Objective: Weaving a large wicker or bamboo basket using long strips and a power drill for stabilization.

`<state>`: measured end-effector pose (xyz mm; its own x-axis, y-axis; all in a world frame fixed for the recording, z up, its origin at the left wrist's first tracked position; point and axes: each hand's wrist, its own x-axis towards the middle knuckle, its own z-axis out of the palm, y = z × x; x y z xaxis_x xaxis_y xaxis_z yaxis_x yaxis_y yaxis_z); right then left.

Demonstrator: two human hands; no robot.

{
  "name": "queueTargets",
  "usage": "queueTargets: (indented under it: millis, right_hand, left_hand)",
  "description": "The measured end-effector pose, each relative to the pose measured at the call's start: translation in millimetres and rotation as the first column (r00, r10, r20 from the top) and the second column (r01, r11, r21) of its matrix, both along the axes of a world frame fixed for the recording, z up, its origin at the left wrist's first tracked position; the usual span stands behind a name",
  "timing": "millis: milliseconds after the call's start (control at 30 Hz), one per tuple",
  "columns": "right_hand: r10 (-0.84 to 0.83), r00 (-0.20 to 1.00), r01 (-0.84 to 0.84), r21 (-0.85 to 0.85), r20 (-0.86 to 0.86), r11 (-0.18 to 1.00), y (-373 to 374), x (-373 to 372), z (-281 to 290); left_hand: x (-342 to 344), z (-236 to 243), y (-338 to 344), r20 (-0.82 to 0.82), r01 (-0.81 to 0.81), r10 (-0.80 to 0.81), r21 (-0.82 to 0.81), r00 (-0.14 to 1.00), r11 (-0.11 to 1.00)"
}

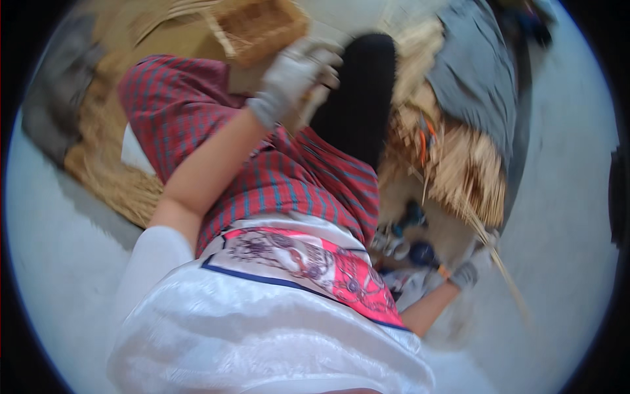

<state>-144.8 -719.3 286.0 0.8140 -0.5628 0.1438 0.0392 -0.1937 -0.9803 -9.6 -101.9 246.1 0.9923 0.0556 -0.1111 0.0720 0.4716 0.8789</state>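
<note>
My left hand wears a pale work glove and is raised over my lap, its fingers curled round a pale piece that I cannot make out clearly. My right hand, also gloved, is low at the right, holding a few long, thin pale strips beside a thick bundle of straw-like strips. Orange-handled cutting tools lie on that bundle. A woven tan basket stands beyond my left hand.
Tan strips and a dark grey cloth lie at the left. A blue-grey cloth covers part of the right-hand bundle. Several small dark and white objects lie beside my right hip on the pale floor.
</note>
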Motion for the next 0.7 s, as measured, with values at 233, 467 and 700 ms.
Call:
queueTargets:
  millis: [233, 467, 700]
  right_hand:
    - [0.756, 0.653, -0.604, -0.572, 0.044, 0.555, 358.4, 91.6, 77.4]
    - [0.917, 0.147, -0.936, -0.352, -0.372, 0.007, 510.7, 155.4, -22.6]
    - [0.634, 0.197, -0.827, -0.474, -0.748, -0.302, 652.0, 235.5, -81.4]
  left_hand:
    - [-70.4, -45.5, -8.7, 0.127, 0.391, -0.379, -0.474, 0.917, 0.789]
    - [-44.5, -128.4, 68.1, -0.185, -0.320, 0.273, -0.720, 0.944, 0.616]
    - [-39.8, -151.2, 81.1, -0.619, -0.730, 0.394, -0.522, 0.680, 0.441]
